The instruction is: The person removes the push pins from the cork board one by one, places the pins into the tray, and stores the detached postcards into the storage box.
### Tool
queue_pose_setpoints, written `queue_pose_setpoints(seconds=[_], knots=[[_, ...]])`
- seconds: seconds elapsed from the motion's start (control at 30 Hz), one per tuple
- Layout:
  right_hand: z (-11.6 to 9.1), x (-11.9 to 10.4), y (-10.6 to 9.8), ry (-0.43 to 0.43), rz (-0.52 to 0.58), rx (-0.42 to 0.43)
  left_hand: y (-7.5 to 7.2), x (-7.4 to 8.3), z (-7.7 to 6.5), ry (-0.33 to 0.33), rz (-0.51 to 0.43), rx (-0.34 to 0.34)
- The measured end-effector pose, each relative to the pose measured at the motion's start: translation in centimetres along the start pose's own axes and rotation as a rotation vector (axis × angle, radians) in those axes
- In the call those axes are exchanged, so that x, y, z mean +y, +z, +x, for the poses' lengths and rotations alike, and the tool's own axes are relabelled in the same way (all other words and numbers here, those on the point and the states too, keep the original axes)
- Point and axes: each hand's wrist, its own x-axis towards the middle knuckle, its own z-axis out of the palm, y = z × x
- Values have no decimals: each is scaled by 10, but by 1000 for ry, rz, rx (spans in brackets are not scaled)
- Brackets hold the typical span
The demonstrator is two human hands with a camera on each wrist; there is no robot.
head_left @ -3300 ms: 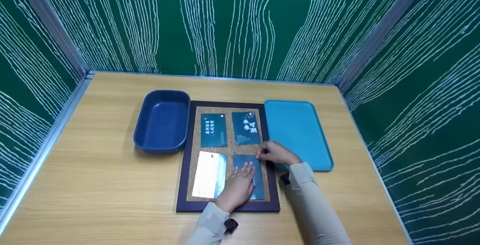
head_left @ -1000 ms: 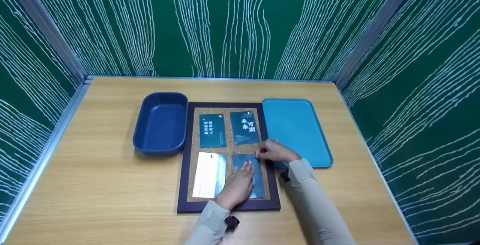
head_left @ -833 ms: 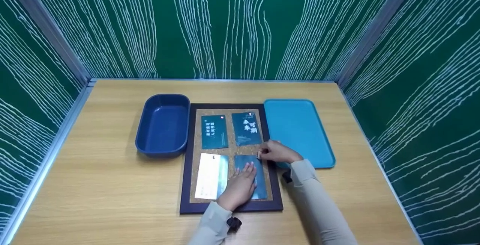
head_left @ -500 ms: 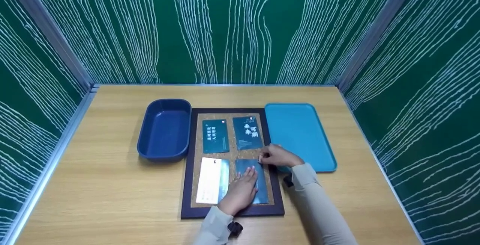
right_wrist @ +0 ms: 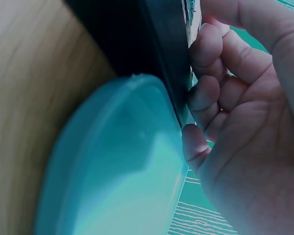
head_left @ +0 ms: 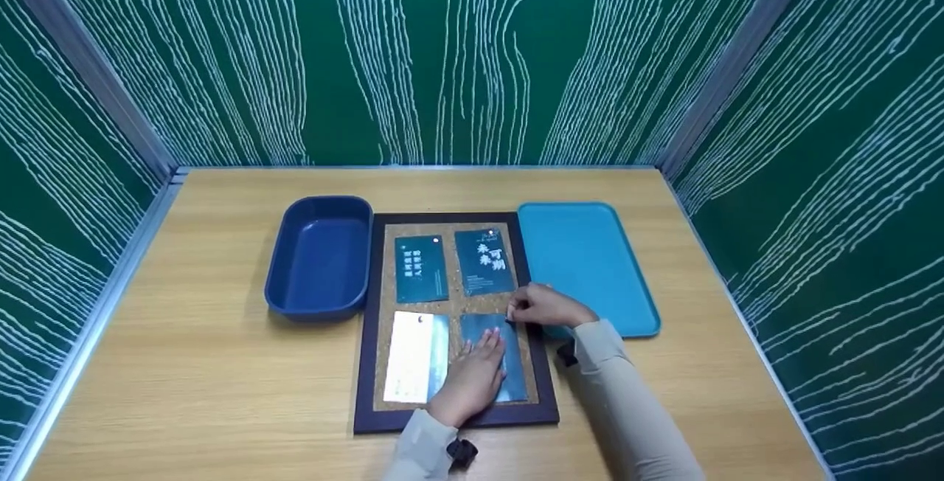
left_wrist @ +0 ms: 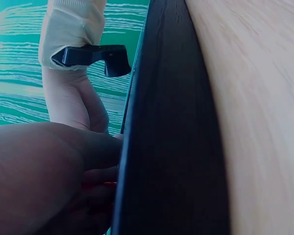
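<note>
My left hand [head_left: 469, 381] lies with extended fingers on a dark teal card [head_left: 514, 372], pressing it against a cork board [head_left: 455, 304]. At that card's top right corner, my right hand [head_left: 547, 305] pinches a small push pin [head_left: 509, 314], mostly hidden by the fingertips. Three other cards lie on the cork: a teal card [head_left: 420, 274] at upper left, a teal card with white lettering [head_left: 483, 267] at upper right, and a glossy white card [head_left: 407, 363] at lower left. Each has a small pin near its top edge. The right wrist view shows the right hand's curled fingers [right_wrist: 206, 95] against the frame.
A dark frame [head_left: 366, 363] borders the cork board. To its left stands a deep blue bin [head_left: 318, 263]; a flat turquoise tray [head_left: 590, 267] adjoins its right side. Green walls with white lines [head_left: 472, 60] enclose the wooden table [head_left: 206, 363] at the back and sides.
The head view has shifted slightly, so the board and containers appear lower. Both hands stay at the same places on the card, the right still pinching at its corner.
</note>
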Motion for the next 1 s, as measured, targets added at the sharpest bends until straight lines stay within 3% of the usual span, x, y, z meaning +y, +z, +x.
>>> queue_pose_setpoints(seconds=[0.37,0.73,1.0], knots=[[-1,1,-4,62,89,15,-3,0,1,12,-3,3],[-2,2,-13,-7,131,46,-2,-1,0,28,4,25],[0,5,-21,65,133,76,-2,-1,0,16,7,5]])
